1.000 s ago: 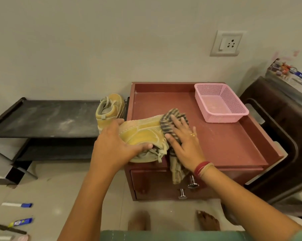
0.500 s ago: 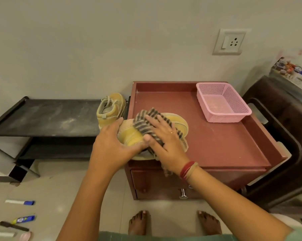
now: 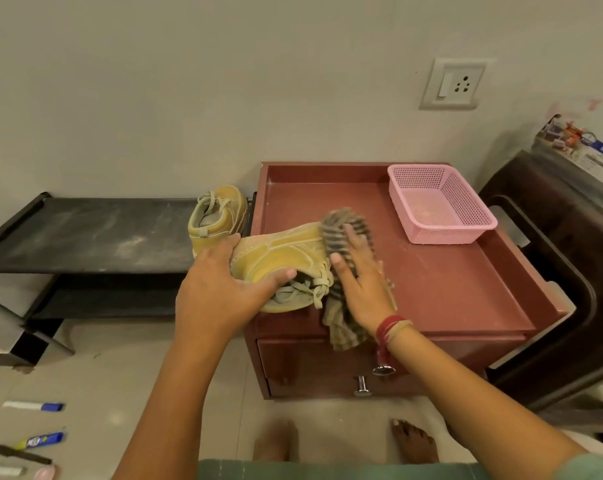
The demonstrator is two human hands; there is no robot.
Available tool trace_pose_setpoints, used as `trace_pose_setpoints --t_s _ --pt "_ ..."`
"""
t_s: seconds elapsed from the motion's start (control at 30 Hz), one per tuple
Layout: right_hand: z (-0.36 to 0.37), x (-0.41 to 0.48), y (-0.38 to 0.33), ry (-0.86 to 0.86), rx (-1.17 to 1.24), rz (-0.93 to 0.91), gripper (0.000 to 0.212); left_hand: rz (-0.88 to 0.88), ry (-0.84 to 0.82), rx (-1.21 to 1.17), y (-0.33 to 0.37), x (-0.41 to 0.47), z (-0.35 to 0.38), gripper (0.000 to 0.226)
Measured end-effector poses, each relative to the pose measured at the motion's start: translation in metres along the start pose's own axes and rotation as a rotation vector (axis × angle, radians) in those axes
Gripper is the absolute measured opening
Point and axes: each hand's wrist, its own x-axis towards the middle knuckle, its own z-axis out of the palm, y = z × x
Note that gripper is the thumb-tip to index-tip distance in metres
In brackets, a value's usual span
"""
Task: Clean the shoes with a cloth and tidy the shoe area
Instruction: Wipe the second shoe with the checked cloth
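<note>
**Shoe cleaning about half done, tidying not yet begun**

The left hand (image 3: 220, 296) is holding the tan shoe (image 3: 279, 258) at the centre of the frame. Its grip is closing round the ankle opening, with the thumb lying over the edge. The shoe is resting on the front left part of the red table (image 3: 449, 289).

The right hand (image 3: 360, 285) is pressing the striped cloth (image 3: 341, 225) against the toe end with straight fingers, so this grip is wide and clasping nothing. One end of the cloth is hanging limp over the table's front edge.

I am judging that much is left. The second shoe (image 3: 217, 216) is waiting on the black shelf (image 3: 85, 233), which is showing pale dusty streaks. Pens (image 3: 40, 441) are lying on the floor at lower left.

The shoe is looking soft and suede-like, with raised stitching and flat laces. The cloth is looking thin and woven. The pink basket (image 3: 445, 233) is rigid perforated plastic.
</note>
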Motion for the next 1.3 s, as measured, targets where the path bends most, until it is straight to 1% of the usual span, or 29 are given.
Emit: trace_pose_setpoints --t_s 0.03,0.07,0.1,0.17,0.2,0.23,0.33,0.37,0.4,0.47,0.5,0.53,0.57,0.6,0.63,0.67,0.7,0.73,0.77,0.8,0.87,0.9,0.93,1.0,1.03,1.07,1.13,1.2,1.3 --pt "-0.003 0.005 0.004 0.041 0.009 0.126 0.059 0.005 0.006 0.002 0.000 0.000 0.000 0.111" --pt "-0.005 0.006 0.004 0.067 0.059 0.186 0.059 0.007 0.007 0.002 0.000 -0.001 0.000 0.112" --pt "-0.005 0.005 0.000 0.074 0.110 0.144 0.054 0.011 0.003 0.001 -0.001 -0.001 0.000 0.112" --pt "0.003 -0.006 -0.009 0.004 0.149 -0.106 0.041 0.020 0.000 0.004 -0.004 -0.001 0.000 0.114" --pt "0.007 -0.011 -0.008 -0.033 0.145 -0.191 0.039 0.024 0.001 0.006 -0.004 -0.001 0.000 0.115" --pt "0.008 -0.010 -0.006 -0.028 0.130 -0.181 0.038 0.026 0.002 0.008 -0.004 -0.001 0.000 0.115" --pt "-0.006 0.005 0.005 0.107 0.157 0.115 0.034 0.030 0.015 0.010 -0.003 -0.001 0.000 0.111" --pt "-0.009 0.006 0.003 0.121 0.173 0.106 0.037 0.035 0.017 0.010 -0.003 -0.001 0.001 0.111" --pt "-0.011 0.003 -0.003 0.091 0.174 0.008 0.042 0.043 0.019 0.010 -0.003 -0.001 0.001 0.110" --pt "-0.004 -0.004 -0.007 -0.032 0.088 -0.224 0.049 0.068 0.027 0.018 -0.005 -0.002 0.002 0.110" --pt "-0.001 -0.006 -0.004 -0.047 0.033 -0.248 0.051 0.076 0.032 0.023 -0.005 -0.002 0.002 0.110" --pt "-0.003 -0.003 0.005 -0.014 0.001 -0.184 0.052 0.076 0.038 0.023 -0.005 -0.003 0.002 0.110" --pt "-0.008 0.004 0.012 0.047 -0.009 -0.066 0.050 0.071 0.046 0.020 -0.005 -0.003 0.002 0.109" --pt "-0.015 0.012 0.016 0.081 0.015 0.079 0.044 0.067 0.055 0.019 -0.004 -0.003 0.002 0.109" --pt "-0.022 0.019 0.016 0.101 0.049 0.183 0.040 0.068 0.060 0.024 -0.003 -0.004 0.002 0.109" --pt "-0.027 0.023 0.013 0.131 0.084 0.207 0.045 0.072 0.062 0.032 -0.002 -0.004 0.002 0.109" --pt "-0.030 0.024 0.007 0.170 0.118 0.187 0.054 0.078 0.065 0.039 -0.002 -0.004 0.002 0.109" --pt "-0.030 0.024 -0.004 0.206 0.151 0.132 0.060 0.088 0.075 0.045 -0.002 -0.004 0.002 0.108" --pt "-0.029 0.020 -0.020 0.226 0.197 0.058 0.058 0.104 0.092 0.049 0.000 -0.005 0.002 0.108" --pt "-0.027 0.016 -0.039 0.214 0.232 -0.024 0.054 0.123 0.112 0.050 0.002 -0.006 0.002 0.109" --pt "-0.019 0.005 -0.075 0.094 0.258 -0.181 0.053 0.163 0.141 0.046 0.009 -0.008 0.004 0.109" --pt "-0.015 -0.001 -0.089 0.004 0.224 -0.249 0.053 0.182 0.144 0.043 0.012 -0.009 0.005 0.107" --pt "-0.011 -0.006 -0.098 -0.086 0.134 -0.326 0.052 0.193 0.142 0.036 0.013 -0.010 0.005 0.103" --pt "-0.003 -0.013 -0.098 -0.195 -0.121 -0.482 0.050 0.195 0.141 0.014 0.010 -0.010 0.004 0.096" --pt "0.000 -0.015 -0.094 -0.238 -0.198 -0.536 0.049 0.205 0.139 0.012 0.007 -0.010 0.003 0.096" --pt "0.000 -0.017 -0.088 -0.268 -0.219 -0.561 0.049 0.219 0.135 0.018 0.004 -0.009 0.002 0.099" --pt "-0.002 -0.019 -0.076 -0.273 -0.179 -0.556 0.050 0.247 0.116 0.036 0.001 -0.007 0.001 0.104" --pt "-0.006 -0.018 -0.058 -0.225 -0.127 -0.471 0.052 0.258 0.096 0.043 0.001 -0.006 0.003 0.108" --pt "-0.017 -0.006 -0.025 -0.137 -0.124 -0.280 0.060 0.188 0.104 0.031 0.001 -0.003 0.004 0.117"
